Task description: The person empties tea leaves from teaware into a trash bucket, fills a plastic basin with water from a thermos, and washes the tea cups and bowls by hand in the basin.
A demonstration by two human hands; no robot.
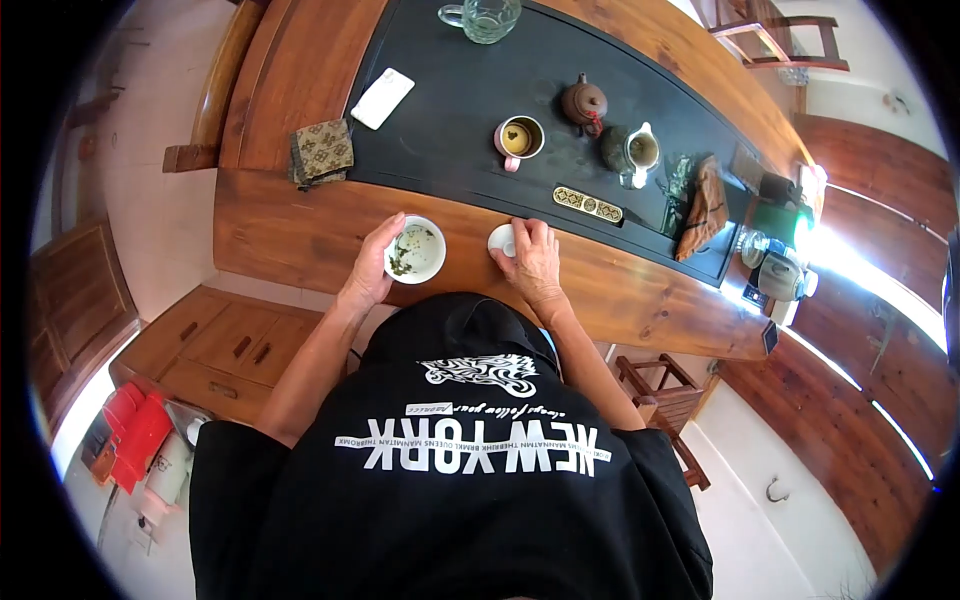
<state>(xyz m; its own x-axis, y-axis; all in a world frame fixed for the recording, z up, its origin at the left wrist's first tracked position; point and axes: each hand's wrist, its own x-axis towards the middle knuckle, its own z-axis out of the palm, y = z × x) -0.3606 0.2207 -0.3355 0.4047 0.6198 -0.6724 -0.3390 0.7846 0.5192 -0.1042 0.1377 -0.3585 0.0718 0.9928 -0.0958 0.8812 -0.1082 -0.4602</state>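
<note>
My left hand [374, 262] is closed on the left side of a white tea bowl [430, 265]. Dark green tea leaves [404, 258] lie inside it, mostly toward the hand. At the table's near edge, my right hand [532, 262] has its fingers closed over a small white lid [497, 240], partly hidden by them. Ahead of both hands, a pink cup [513, 163] with yellowish liquid stands on the dark tea tray [430, 150]. A brown clay teapot [584, 102] and a glass pitcher [616, 150] stand to its right.
A white phone-like slab [383, 98] and a folded patterned cloth [321, 153] lie at the left. At the back is a glass mug [488, 20]. A patterned drain plate [588, 204] is set near the tray's front edge. A brown cloth [706, 212] lies at the right.
</note>
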